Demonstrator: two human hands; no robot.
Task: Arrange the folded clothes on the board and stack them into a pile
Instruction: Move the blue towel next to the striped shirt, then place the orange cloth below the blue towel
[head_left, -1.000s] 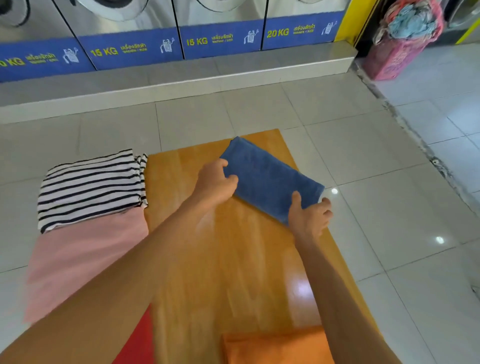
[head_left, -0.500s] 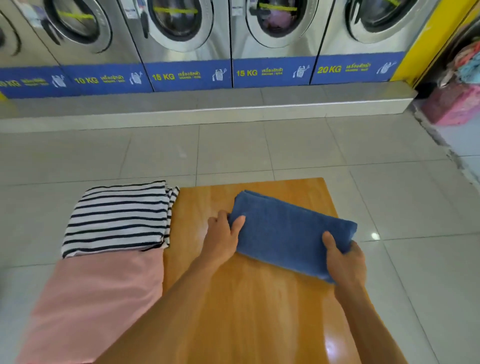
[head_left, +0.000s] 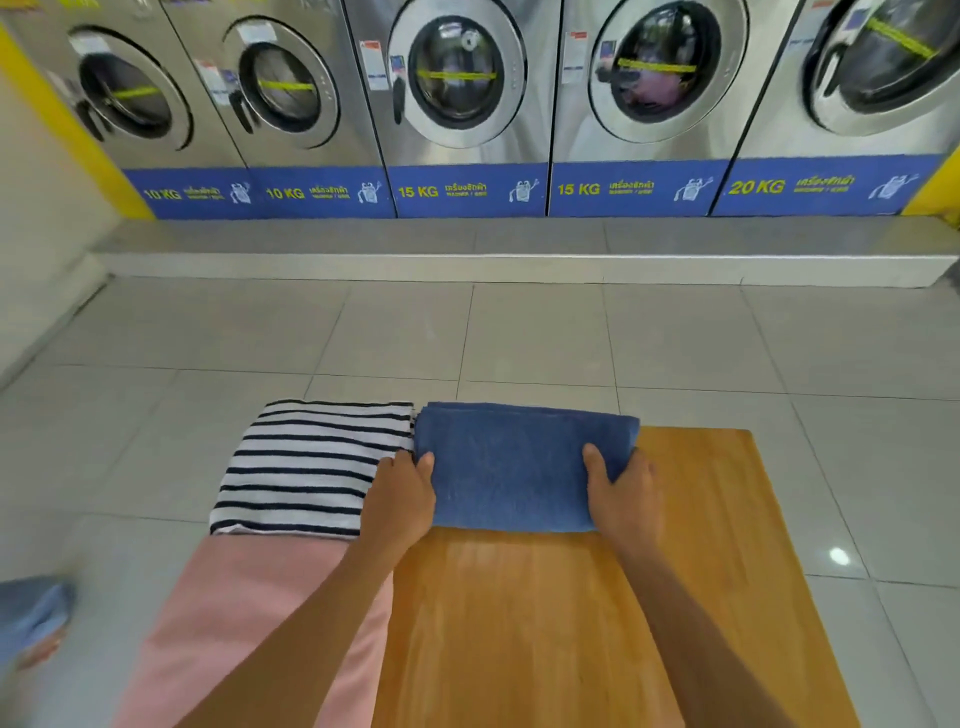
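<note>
A folded blue towel (head_left: 511, 462) lies square across the far left corner of the wooden board (head_left: 691, 545). My left hand (head_left: 400, 499) grips its left edge and my right hand (head_left: 623, 493) grips its right edge, thumbs on top. Left of the board, on the floor, a folded black-and-white striped garment (head_left: 306, 462) touches the towel's left side. A folded pink cloth (head_left: 228, 623) lies nearer to me, just below the striped one. My forearms cover part of the board and the pink cloth.
A row of steel front-load washing machines (head_left: 457, 88) stands on a raised grey step (head_left: 519, 254) across the back. Grey tiled floor (head_left: 519, 332) surrounds the board. A blurred blue thing (head_left: 31, 618) shows at the left edge.
Both hands have turned the blue towel from a slanted lie to square with the board and shifted it left against the striped garment. The camera tilted up, hiding the orange and red cloths.
</note>
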